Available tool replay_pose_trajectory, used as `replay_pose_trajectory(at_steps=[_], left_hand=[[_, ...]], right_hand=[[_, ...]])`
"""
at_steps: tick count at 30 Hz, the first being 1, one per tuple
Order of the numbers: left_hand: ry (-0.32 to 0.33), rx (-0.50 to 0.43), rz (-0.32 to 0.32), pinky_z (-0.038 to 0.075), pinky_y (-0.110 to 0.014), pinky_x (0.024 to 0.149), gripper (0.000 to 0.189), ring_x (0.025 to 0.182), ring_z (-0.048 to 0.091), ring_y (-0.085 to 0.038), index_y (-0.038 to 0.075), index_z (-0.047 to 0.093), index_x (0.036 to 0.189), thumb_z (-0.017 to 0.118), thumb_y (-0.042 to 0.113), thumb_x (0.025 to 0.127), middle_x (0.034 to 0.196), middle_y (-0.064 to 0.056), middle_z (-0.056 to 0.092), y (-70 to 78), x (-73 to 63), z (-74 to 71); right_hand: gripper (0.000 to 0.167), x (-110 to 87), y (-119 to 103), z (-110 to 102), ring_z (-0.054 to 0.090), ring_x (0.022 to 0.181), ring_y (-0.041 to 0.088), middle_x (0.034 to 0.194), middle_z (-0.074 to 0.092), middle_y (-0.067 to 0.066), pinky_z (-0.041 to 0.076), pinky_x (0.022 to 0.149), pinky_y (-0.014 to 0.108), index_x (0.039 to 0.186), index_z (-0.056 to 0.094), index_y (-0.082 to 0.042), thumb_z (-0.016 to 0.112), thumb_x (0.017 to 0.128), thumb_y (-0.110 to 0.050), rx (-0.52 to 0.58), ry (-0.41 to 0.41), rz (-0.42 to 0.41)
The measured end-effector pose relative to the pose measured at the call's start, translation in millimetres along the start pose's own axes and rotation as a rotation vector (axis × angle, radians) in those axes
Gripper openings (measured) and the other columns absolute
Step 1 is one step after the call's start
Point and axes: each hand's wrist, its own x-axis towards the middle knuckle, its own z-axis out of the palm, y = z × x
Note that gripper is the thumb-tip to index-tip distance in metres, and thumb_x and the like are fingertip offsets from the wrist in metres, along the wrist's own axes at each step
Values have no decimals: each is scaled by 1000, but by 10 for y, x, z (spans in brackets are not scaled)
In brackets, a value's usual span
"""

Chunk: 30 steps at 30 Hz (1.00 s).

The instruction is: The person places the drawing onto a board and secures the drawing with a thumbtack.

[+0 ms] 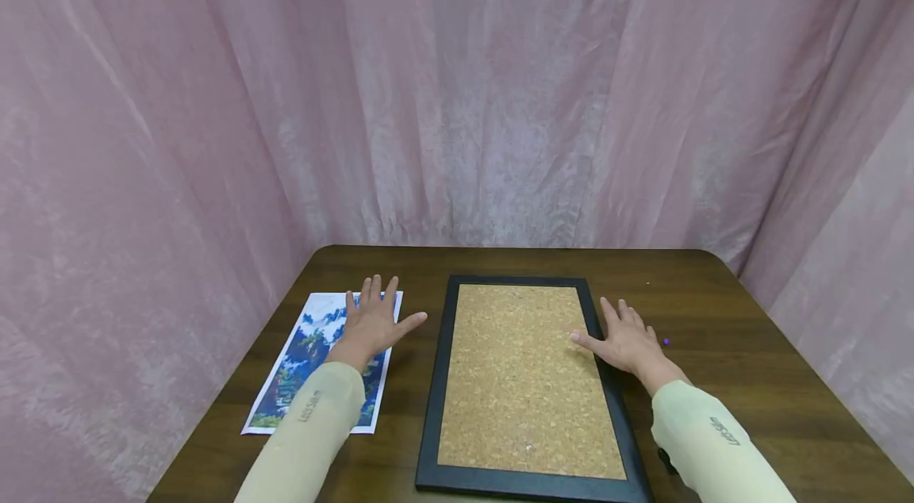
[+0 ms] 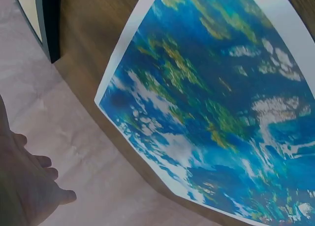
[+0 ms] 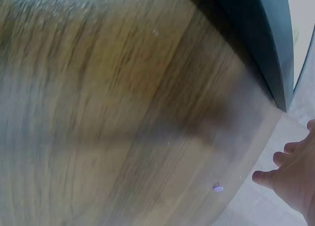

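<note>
My left hand (image 1: 370,327) is spread above a printed landscape picture (image 1: 291,370) with a white border, its thumb pointing right. In the left wrist view the same print (image 2: 197,103) fills most of the frame, and the left hand (image 2: 29,184) shows at the lower left, apart from it. A black-framed cork board (image 1: 524,384) lies flat to the right of the print. Over the board's right edge hovers my right hand (image 1: 628,343), fingers spread, thumb above the cork. Neither hand holds anything.
A small purple piece (image 1: 666,341) lies on the wooden table (image 1: 728,344) just beyond the right hand. Some dark object (image 1: 666,462) is partly hidden by the right sleeve. Pink curtains (image 1: 500,90) hang behind the table and along both sides.
</note>
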Motion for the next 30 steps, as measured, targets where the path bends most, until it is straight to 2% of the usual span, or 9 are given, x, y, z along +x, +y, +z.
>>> replay_pose_trajectory(at_steps=[4, 12, 19, 30], left_hand=[[0, -37, -15, -8, -67, 112, 103, 149, -3, -43, 10, 13, 160, 44, 77, 89, 163, -25, 2, -46, 0, -38], [-7, -75, -53, -5, -68, 112, 105, 149, -3, -43, 10, 13, 160, 44, 78, 87, 163, -25, 4, -153, -20, -41], [-6, -67, -75, -3, -69, 112, 107, 148, -2, -45, 8, 11, 160, 43, 80, 87, 163, -26, 3, -241, -41, -81], [10, -105, -103, 1, -69, 112, 102, 147, 4, -47, 6, 13, 159, 53, 70, 90, 161, -28, 9, -366, -97, -125]], right_hand=[[112, -15, 34, -29, 4, 141, 59, 156, 4, 39, 7, 106, 77, 157, 10, 1, 47, 86, -78, 1, 11, 0], [110, -47, 94, -91, 8, 139, 61, 156, 5, 39, 9, 106, 76, 157, 12, 0, 50, 88, -75, 4, 22, 14], [107, -54, 148, -119, 13, 137, 63, 154, 9, 41, 17, 104, 76, 156, 14, 2, 50, 89, -74, -8, 67, 14], [102, -87, 242, -145, 15, 135, 62, 153, 13, 40, 17, 102, 78, 156, 16, 2, 51, 92, -68, 20, 97, 22]])
